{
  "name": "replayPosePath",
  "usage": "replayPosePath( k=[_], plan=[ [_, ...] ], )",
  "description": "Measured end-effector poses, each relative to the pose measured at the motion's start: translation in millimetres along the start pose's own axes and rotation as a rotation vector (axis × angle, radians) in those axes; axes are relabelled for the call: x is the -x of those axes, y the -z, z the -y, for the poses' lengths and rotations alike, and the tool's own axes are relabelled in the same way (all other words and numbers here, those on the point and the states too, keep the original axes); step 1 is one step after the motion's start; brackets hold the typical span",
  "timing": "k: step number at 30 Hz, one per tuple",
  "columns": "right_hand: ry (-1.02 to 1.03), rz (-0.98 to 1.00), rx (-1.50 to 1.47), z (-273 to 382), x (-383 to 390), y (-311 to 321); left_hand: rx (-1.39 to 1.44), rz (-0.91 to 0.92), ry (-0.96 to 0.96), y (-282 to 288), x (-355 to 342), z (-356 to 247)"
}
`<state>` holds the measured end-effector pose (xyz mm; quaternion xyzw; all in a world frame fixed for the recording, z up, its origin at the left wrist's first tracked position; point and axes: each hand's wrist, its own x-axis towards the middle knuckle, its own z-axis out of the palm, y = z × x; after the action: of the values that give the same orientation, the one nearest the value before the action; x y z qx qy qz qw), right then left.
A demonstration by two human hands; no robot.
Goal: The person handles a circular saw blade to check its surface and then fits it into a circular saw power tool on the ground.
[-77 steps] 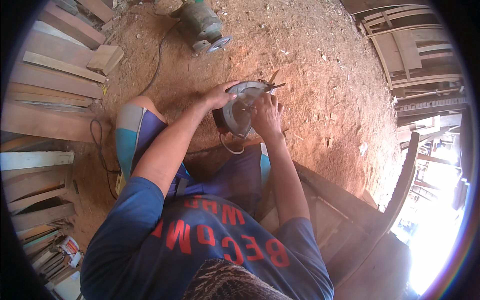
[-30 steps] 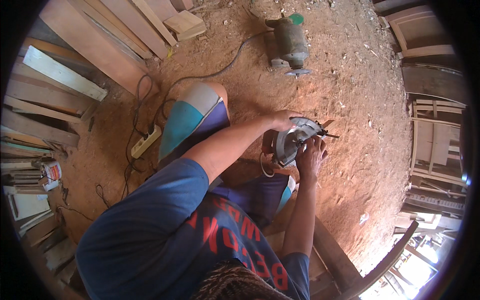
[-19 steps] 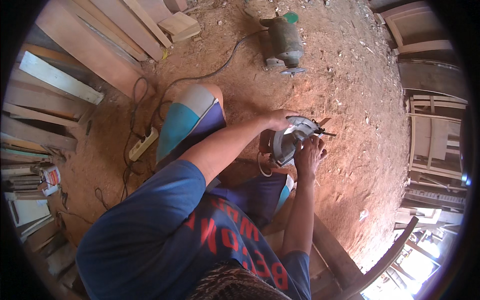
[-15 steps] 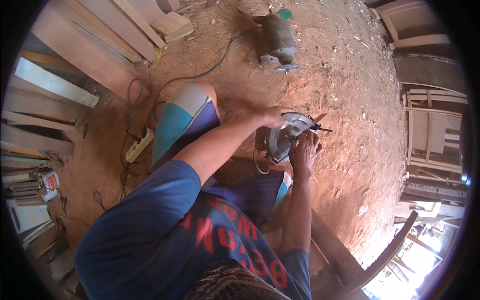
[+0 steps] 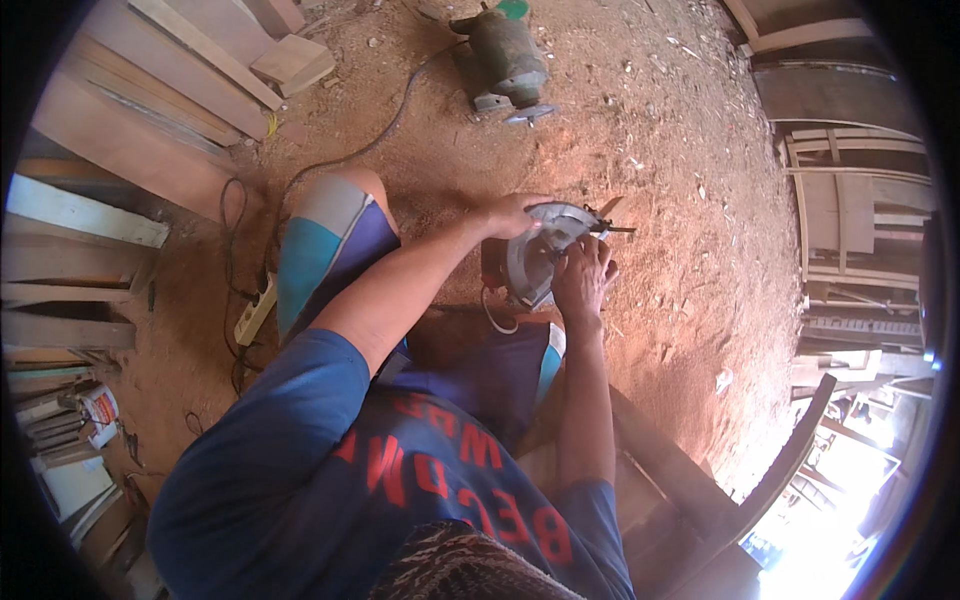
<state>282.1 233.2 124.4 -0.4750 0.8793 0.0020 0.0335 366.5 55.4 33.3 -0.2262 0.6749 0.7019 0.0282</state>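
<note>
A circular saw with a grey metal guard and base rests tilted in front of my knees, with a dark rod sticking out at its far right side. My left hand grips the top left edge of the saw, its fingers partly behind the metal. At the middle of the saw, my right hand has its fingers bent in and pressed together. Whatever those fingertips pinch there is hidden. A pale cable loop hangs from the saw's lower side beside my thigh.
An old bench grinder lies on the dusty ground ahead, its cord running back left. Left of my knee is a yellowish power strip. Boards pile up at left, wooden frames at right. A curved wooden piece stands near right.
The whole view has shifted, so the surroundings, the saw and my hands sit slightly further left and up. My hands keep about the same places on the saw.
</note>
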Motion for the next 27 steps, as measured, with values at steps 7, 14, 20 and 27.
replayPosePath(
  k=[7, 14, 20, 27],
  plan=[
    [-0.001, 0.017, 0.0, -13, 2, -4, 0.018, -0.007, 0.026, -4, 3, -10],
    [-0.019, -0.057, -0.057, -12, 7, -9, -0.035, 0.009, 0.082, -4, -2, -7],
    [-0.03, 0.008, -0.01, -14, 4, -7, -0.025, 0.002, 0.101, -6, 2, -11],
    [-0.028, -0.003, -0.011, -10, 3, -8, -0.014, 0.014, 0.097, 2, 4, -15]
  ],
)
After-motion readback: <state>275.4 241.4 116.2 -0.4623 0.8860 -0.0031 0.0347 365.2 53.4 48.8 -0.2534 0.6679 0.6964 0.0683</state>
